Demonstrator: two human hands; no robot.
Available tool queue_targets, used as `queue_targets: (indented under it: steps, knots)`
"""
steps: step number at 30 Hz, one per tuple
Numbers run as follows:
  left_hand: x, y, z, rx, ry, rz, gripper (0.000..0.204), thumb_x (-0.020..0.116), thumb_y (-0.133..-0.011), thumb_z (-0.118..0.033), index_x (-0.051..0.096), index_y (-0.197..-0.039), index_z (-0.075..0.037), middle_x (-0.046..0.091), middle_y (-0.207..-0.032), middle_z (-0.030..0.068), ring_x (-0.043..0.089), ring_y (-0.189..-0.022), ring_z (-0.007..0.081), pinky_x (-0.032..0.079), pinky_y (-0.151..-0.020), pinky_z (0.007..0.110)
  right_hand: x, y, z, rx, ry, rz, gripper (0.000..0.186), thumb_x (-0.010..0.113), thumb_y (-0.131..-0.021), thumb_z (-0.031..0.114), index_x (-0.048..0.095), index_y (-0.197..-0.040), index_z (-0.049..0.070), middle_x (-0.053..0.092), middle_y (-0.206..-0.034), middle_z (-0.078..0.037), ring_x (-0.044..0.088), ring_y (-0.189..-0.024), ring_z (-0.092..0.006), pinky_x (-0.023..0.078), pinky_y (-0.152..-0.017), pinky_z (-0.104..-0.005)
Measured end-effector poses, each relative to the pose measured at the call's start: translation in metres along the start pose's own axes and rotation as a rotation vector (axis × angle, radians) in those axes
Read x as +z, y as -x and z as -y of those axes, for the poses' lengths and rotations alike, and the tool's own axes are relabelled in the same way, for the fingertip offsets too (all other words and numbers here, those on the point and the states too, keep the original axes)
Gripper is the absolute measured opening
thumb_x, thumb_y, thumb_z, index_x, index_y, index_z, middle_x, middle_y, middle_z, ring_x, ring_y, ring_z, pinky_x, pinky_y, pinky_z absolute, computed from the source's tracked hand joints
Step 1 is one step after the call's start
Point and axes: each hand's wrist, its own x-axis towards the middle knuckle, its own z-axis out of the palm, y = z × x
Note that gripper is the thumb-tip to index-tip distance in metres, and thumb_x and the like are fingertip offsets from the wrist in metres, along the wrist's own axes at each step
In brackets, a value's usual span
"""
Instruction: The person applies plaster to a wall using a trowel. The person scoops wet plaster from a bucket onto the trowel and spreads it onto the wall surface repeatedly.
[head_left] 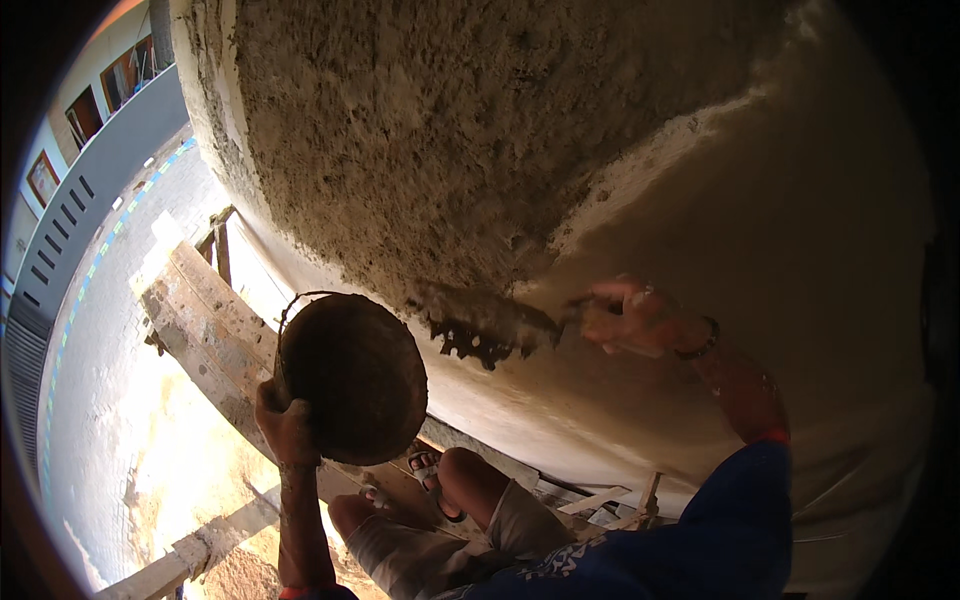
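Observation:
My left hand [285, 425] grips the rim and wire handle of a dark, round bucket [352, 378], held below the wall. My right hand [630, 320] is closed on the handle of a trowel [485, 325], somewhat blurred, whose blade lies at the rough plaster [480, 120] with dark wet mortar on it. A pale ridge runs diagonally between the rough plaster and the smooth wall surface [790, 320] to the right.
I crouch on a mortar-stained plank [205, 320] of a wooden scaffold with crossbars [195, 550]. Far below on the left are a paved street [110, 340], a grey boundary wall [95, 200] and a building [55, 130] with doors and windows.

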Motion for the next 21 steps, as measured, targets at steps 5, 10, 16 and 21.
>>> queue_targets:
  steps: [5, 10, 16, 21]
  knots:
    - [0.012, 0.017, -0.032, -0.099, 0.012, 0.004, 0.035, 0.054, -0.065, 0.001, 0.056, -0.099, 0.003, 0.06, -0.092, 0.0058, 0.057, -0.082, 0.0152, 0.047, -0.083, 0.028, -0.119, 0.098, 0.03, -0.136, 0.095, -0.98, 0.031, 0.06, -0.093, 0.011, 0.06, -0.124, 0.009, 0.068, -0.101, -0.011, 0.063, -0.092, -0.0197, 0.052, -0.072, -0.0267]
    - [0.027, 0.042, -0.084, -0.093, 0.007, -0.055, 0.034, 0.054, -0.063, 0.001, 0.055, -0.097, 0.003, 0.058, -0.09, 0.0052, 0.055, -0.081, 0.0155, 0.046, -0.082, 0.027, -0.128, 0.132, 0.005, -0.463, 0.7, -0.683, 0.032, 0.061, -0.09, 0.013, 0.06, -0.122, 0.011, 0.065, -0.108, -0.01, 0.061, -0.094, -0.0202, 0.052, -0.071, -0.0297]
    - [0.017, 0.081, -0.149, -0.134, -0.109, -0.136, 0.037, 0.054, -0.062, 0.001, 0.054, -0.099, 0.004, 0.057, -0.092, 0.007, 0.054, -0.083, 0.0162, 0.046, -0.083, 0.028, -0.023, 0.029, -0.029, -0.194, 0.213, -0.241, 0.039, 0.066, -0.081, 0.025, 0.06, -0.116, 0.009, 0.069, -0.1, -0.016, 0.067, -0.093, -0.0317, 0.052, -0.083, -0.0412]
    - [-0.006, 0.105, -0.185, -0.095, -0.126, -0.196, 0.036, 0.056, -0.065, -0.001, 0.056, -0.1, 0.005, 0.059, -0.093, 0.0082, 0.056, -0.083, 0.0189, 0.048, -0.081, 0.031, -0.006, -0.056, -0.048, -0.23, 0.076, -0.378, 0.041, 0.064, -0.083, 0.025, 0.058, -0.118, 0.007, 0.068, -0.104, -0.018, 0.066, -0.097, -0.0354, 0.052, -0.085, -0.0423]
